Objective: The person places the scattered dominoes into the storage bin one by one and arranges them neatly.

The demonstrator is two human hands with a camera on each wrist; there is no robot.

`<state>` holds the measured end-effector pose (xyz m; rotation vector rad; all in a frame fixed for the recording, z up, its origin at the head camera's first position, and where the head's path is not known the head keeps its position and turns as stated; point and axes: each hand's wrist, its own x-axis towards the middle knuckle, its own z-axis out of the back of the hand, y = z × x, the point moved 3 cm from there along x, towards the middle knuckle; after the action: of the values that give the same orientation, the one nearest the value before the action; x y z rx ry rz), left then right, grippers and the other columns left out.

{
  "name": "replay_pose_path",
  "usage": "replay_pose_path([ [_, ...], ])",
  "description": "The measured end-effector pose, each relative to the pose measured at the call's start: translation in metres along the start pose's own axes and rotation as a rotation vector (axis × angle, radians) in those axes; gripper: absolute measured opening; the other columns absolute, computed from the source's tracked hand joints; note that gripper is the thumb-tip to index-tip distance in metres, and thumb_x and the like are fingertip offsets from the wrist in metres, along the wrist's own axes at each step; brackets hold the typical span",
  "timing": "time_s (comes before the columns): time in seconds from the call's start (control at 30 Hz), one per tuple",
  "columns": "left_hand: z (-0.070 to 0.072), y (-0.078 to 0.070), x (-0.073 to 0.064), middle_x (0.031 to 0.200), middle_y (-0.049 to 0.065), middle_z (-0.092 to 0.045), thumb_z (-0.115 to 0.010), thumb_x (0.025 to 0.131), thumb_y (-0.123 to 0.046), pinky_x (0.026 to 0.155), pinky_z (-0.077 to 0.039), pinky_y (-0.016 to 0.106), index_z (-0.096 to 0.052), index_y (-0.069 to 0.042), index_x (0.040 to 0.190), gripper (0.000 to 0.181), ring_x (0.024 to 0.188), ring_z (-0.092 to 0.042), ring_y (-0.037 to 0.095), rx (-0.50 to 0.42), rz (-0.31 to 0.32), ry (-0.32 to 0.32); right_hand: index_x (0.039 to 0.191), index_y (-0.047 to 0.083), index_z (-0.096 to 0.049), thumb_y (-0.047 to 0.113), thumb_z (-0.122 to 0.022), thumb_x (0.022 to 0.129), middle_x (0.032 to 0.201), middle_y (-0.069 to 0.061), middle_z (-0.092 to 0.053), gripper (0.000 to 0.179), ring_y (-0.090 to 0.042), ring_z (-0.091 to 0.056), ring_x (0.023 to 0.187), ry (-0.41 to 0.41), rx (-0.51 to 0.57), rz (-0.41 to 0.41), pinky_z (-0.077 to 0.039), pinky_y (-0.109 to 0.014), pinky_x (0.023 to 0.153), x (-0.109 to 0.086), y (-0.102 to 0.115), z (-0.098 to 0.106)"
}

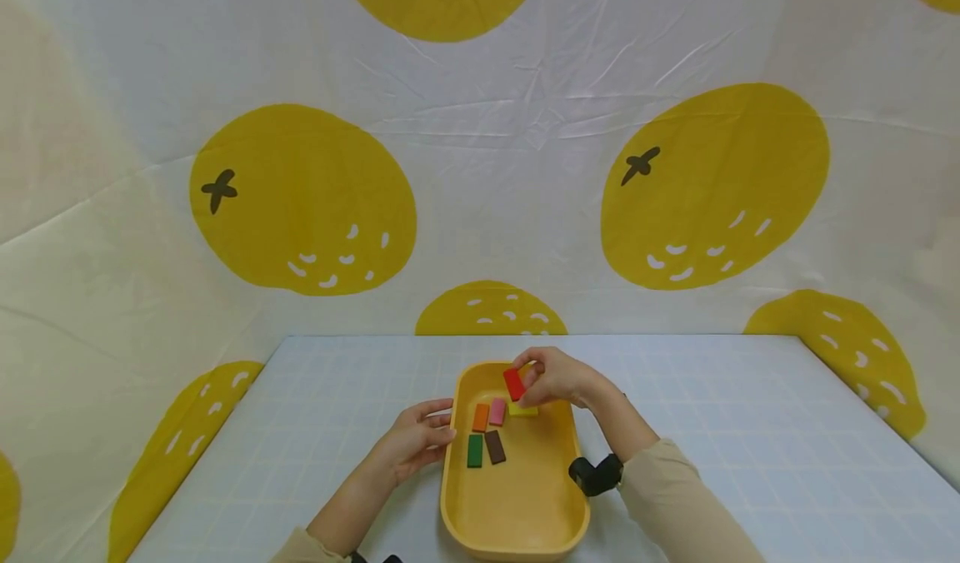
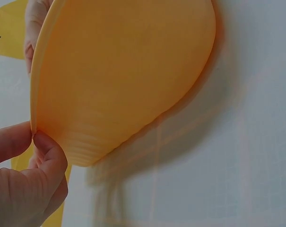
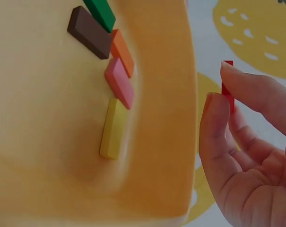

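Note:
A yellow-orange tray (image 1: 517,505) with rounded corners is in front of me in the head view. My left hand (image 1: 418,440) pinches its left rim between thumb and finger, as the left wrist view shows. My right hand (image 1: 558,377) holds a flat red block (image 1: 513,384) above the tray's far end, gripped between thumb and fingertips. Inside the tray lie a yellow block (image 3: 113,128), a pink block (image 3: 119,83), an orange block (image 3: 122,53), a brown block (image 3: 89,32) and a green block (image 3: 100,14).
Under the tray is a pale blue checked tabletop (image 1: 720,446). Behind it hangs a white cloth (image 1: 510,213) printed with large yellow fruit. Black wrist gear (image 1: 596,475) sits by the right sleeve, over the tray's right rim.

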<state>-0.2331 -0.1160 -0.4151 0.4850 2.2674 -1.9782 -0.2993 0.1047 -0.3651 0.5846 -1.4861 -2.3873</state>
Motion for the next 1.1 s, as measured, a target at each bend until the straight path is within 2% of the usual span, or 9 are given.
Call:
replay_pose_path([
  [0.2,0.0,0.0,0.0,0.103,0.013,-0.056,-0.055,0.085,0.011,0.075,-0.052,0.031,-0.038,0.009,0.133,0.051,0.083,-0.057,0.017,0.001,-0.004,0.01,0.111,0.0,-0.054,-0.008,-0.075,0.068,0.077,-0.01,-0.054,0.048,-0.02,-0.053,0.063,0.039,0.03,0.003,-0.054,-0.029,0.066,0.0,-0.001,-0.007],
  [0.43,0.001,-0.001,-0.001,0.105,0.014,-0.056,-0.055,0.085,0.01,0.073,-0.051,0.03,-0.037,0.01,0.133,0.051,0.084,-0.057,0.018,-0.003,-0.004,0.016,0.11,0.001,-0.055,-0.008,-0.075,0.069,0.077,-0.012,-0.055,0.046,-0.02,-0.054,0.065,0.039,0.029,-0.036,-0.054,-0.029,0.066,0.002,-0.005,-0.013],
  [0.63,0.002,0.0,0.0,0.107,0.016,-0.055,-0.055,0.085,0.01,0.073,-0.052,0.03,-0.037,0.01,0.133,0.051,0.084,-0.057,0.018,0.005,-0.003,0.02,0.108,-0.001,-0.053,-0.012,-0.074,0.067,0.074,-0.011,-0.054,0.047,-0.018,-0.052,0.06,0.048,0.029,-0.062,-0.054,-0.03,0.064,0.004,-0.01,-0.017],
  [0.73,0.003,0.001,0.0,0.109,0.016,-0.055,-0.055,0.085,0.01,0.073,-0.051,0.03,-0.037,0.01,0.133,0.051,0.084,-0.057,0.017,0.008,-0.003,0.02,0.106,-0.001,-0.054,-0.012,-0.075,0.066,0.072,-0.01,-0.054,0.048,-0.018,-0.051,0.059,0.047,0.004,-0.07,-0.054,-0.03,0.064,0.005,-0.013,-0.02],
  [0.93,0.003,0.001,0.001,0.108,0.016,-0.055,-0.055,0.085,0.01,0.073,-0.052,0.03,-0.037,0.009,0.133,0.051,0.084,-0.057,0.018,0.002,0.002,0.021,0.101,0.004,-0.057,-0.009,-0.078,0.065,0.07,-0.009,-0.057,0.044,-0.019,-0.053,0.059,0.037,-0.097,-0.139,-0.053,-0.028,0.063,0.003,-0.016,-0.024],
  [1.1,0.002,0.001,0.001,0.106,0.015,-0.054,-0.055,0.085,0.011,0.073,-0.051,0.029,-0.037,0.009,0.133,0.051,0.084,-0.057,0.017,-0.004,0.002,0.021,0.098,0.005,-0.058,-0.009,-0.078,0.064,0.069,-0.009,-0.057,0.042,-0.019,-0.053,0.057,0.045,-0.178,-0.155,-0.052,-0.028,0.061,0.001,-0.016,-0.027],
])
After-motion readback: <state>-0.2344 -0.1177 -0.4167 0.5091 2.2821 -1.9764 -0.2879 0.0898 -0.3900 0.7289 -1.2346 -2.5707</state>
